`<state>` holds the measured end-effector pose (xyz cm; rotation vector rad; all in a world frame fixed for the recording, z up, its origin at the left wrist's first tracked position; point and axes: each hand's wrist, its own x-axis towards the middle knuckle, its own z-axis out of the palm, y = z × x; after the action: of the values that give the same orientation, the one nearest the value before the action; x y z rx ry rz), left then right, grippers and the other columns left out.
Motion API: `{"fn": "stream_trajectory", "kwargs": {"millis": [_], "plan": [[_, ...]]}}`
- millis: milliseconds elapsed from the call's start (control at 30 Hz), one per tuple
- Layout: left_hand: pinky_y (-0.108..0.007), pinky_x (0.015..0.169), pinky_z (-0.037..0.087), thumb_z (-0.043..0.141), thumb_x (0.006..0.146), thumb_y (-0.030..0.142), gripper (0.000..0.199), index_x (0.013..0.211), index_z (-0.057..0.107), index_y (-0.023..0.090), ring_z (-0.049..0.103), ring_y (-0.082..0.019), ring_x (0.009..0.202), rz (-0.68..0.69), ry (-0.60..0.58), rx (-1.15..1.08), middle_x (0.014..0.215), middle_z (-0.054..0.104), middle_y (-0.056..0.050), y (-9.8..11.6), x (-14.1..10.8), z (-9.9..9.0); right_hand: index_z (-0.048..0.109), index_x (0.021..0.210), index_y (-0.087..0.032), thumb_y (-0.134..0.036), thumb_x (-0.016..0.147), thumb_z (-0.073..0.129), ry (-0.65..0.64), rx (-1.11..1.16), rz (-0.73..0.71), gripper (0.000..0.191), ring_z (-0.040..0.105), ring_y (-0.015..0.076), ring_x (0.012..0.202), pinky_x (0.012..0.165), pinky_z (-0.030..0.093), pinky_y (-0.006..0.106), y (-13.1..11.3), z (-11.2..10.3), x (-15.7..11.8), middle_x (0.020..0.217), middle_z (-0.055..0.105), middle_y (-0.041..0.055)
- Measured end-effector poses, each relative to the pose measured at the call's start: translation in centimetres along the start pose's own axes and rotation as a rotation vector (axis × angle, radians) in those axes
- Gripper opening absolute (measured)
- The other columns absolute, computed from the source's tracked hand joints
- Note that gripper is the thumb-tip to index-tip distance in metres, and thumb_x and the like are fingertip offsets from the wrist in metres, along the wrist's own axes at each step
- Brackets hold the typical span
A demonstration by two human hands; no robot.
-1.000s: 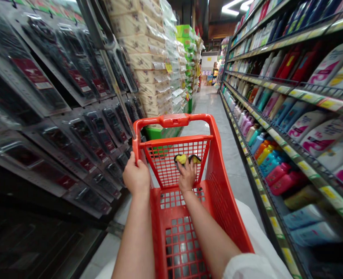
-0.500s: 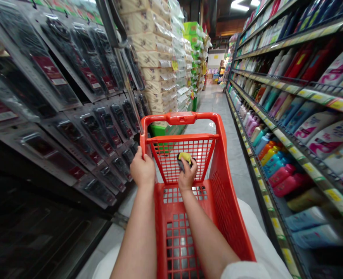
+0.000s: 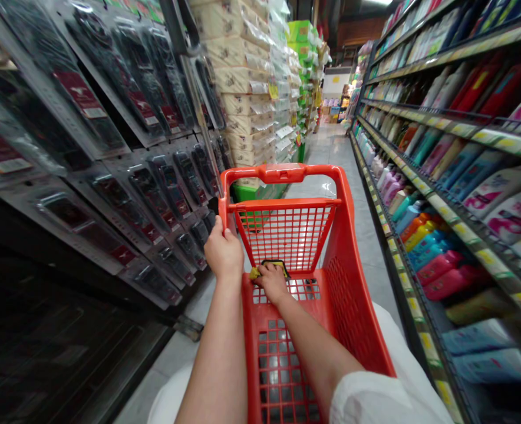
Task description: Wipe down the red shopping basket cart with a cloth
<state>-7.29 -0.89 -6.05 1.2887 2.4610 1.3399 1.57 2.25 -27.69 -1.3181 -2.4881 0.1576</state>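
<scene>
A red plastic shopping basket (image 3: 361, 294) with grid walls and a raised handle at its far end stands right before me. My left hand (image 3: 225, 250) is closed around the basket's far left rim, with the thumb on top. Inside, down at the far end of the basket floor, my right hand (image 3: 273, 284) has its fingers curled over a small yellow and black item (image 3: 255, 273). A yellow part shows left of the fingers and a dark, yellow-edged part shows beyond them. My palm hides the rest, so its kind is unclear.
Blister-packed tools (image 3: 148, 182) hang on the left rack, close beside the basket. Stacked beige packs (image 3: 240, 88) stand beyond them on a green base (image 3: 260, 191). Shelves of bottles (image 3: 437, 241) line the right side. A tiled aisle floor (image 3: 326, 144) runs ahead.
My right hand has lowered the yellow and black item from mid-height to the basket floor, moving slightly left. My left hand keeps its hold on the rim. The view has shifted slightly.
</scene>
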Motion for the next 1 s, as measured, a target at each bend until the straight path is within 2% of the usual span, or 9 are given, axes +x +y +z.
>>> {"fn": "stream_trajectory", "kwargs": {"millis": [67, 133, 267, 333, 433, 600, 733, 867, 1000], "plan": [[-0.035, 0.102, 0.045, 0.047, 0.089, 0.017, 0.05, 0.138, 0.055, 0.016, 0.064, -0.026, 0.114, 0.003, -0.004, -0.016, 0.123, 0.068, -0.012, 0.0, 0.0, 0.0, 0.072, 0.105, -0.04, -0.035, 0.095, 0.053, -0.028, -0.013, 0.072, 0.022, 0.046, 0.0213, 0.11, 0.087, 0.035, 0.038, 1.2, 0.5, -1.8, 0.124, 0.061, 0.0006], [-0.035, 0.103, 0.045, 0.047, 0.088, 0.017, 0.05, 0.138, 0.054, 0.016, 0.063, -0.025, 0.115, 0.005, -0.011, -0.032, 0.124, 0.068, -0.011, 0.1, 0.0, -0.1, 0.074, 0.102, -0.039, -0.029, 0.095, 0.052, 0.04, -0.01, 0.206, 0.025, 0.047, 0.0221, 0.107, 0.086, 0.034, 0.039, 3.0, 0.5, -3.7, 0.121, 0.063, 0.0025], [-0.034, 0.103, 0.045, 0.047, 0.088, 0.015, 0.05, 0.138, 0.054, 0.015, 0.063, -0.025, 0.116, 0.007, -0.018, -0.041, 0.128, 0.065, -0.012, 0.1, 0.1, -0.1, 0.078, 0.086, -0.028, -0.011, 0.09, 0.047, 0.377, 0.021, 0.649, 0.035, 0.049, 0.0238, 0.093, 0.075, 0.034, 0.038, 6.4, 0.2, -6.6, 0.106, 0.065, 0.0098], [-0.034, 0.103, 0.045, 0.048, 0.088, 0.015, 0.05, 0.138, 0.054, 0.015, 0.062, -0.025, 0.117, 0.008, -0.019, -0.045, 0.129, 0.064, -0.011, 0.2, 0.1, -0.1, 0.079, 0.084, -0.023, -0.01, 0.089, 0.044, 0.476, 0.027, 0.773, 0.037, 0.048, 0.0243, 0.089, 0.071, 0.033, 0.039, 6.9, 0.3, -7.2, 0.101, 0.065, 0.0129], [-0.036, 0.103, 0.045, 0.048, 0.088, 0.016, 0.049, 0.137, 0.055, 0.016, 0.062, -0.026, 0.117, -0.014, -0.018, -0.049, 0.128, 0.065, -0.011, 0.4, 0.0, -0.2, 0.078, 0.087, -0.025, -0.01, 0.086, 0.047, 0.394, 0.038, 0.676, 0.034, 0.048, 0.0233, 0.089, 0.074, 0.034, 0.039, 5.4, 0.6, -6.6, 0.099, 0.066, 0.0107], [-0.035, 0.104, 0.044, 0.048, 0.088, 0.016, 0.05, 0.137, 0.055, 0.017, 0.061, -0.025, 0.118, -0.02, -0.002, -0.03, 0.128, 0.065, -0.01, 0.5, -0.1, -0.1, 0.068, 0.116, -0.04, -0.019, 0.093, 0.05, -0.001, 0.081, 0.299, 0.036, 0.051, 0.0204, 0.098, 0.084, 0.035, 0.038, -0.7, 1.1, -2.9, 0.115, 0.066, 0.0036], [-0.034, 0.105, 0.043, 0.048, 0.088, 0.015, 0.049, 0.137, 0.055, 0.015, 0.06, -0.025, 0.12, 0.002, 0.0, -0.01, 0.13, 0.063, -0.012, 0.1, 0.1, 0.3, 0.052, 0.135, -0.041, -0.022, 0.099, 0.04, -0.166, 0.077, 0.272, 0.043, 0.056, 0.0202, 0.099, 0.081, 0.039, 0.036, -4.2, 1.4, 0.4, 0.112, 0.068, 0.0048], [-0.033, 0.104, 0.044, 0.048, 0.089, 0.016, 0.048, 0.137, 0.055, 0.015, 0.06, -0.024, 0.12, 0.005, 0.003, -0.004, 0.131, 0.063, -0.011, 0.1, 0.3, 0.4, 0.051, 0.137, -0.032, -0.017, 0.098, 0.034, -0.266, 0.049, 0.29, 0.045, 0.058, 0.0248, 0.105, 0.08, 0.043, 0.038, -4.9, 0.7, 1.8, 0.115, 0.067, 0.0099], [-0.036, 0.102, 0.045, 0.048, 0.089, 0.016, 0.049, 0.138, 0.054, 0.015, 0.062, -0.027, 0.117, 0.004, 0.001, 0.028, 0.128, 0.065, -0.013, 0.5, 0.3, 0.1, 0.066, 0.119, -0.032, -0.024, 0.093, 0.044, -0.294, 0.054, 0.163, 0.034, 0.059, 0.0252, 0.104, 0.081, 0.044, 0.036, -4.4, -1.2, 0.2, 0.11, 0.07, 0.007]]}}
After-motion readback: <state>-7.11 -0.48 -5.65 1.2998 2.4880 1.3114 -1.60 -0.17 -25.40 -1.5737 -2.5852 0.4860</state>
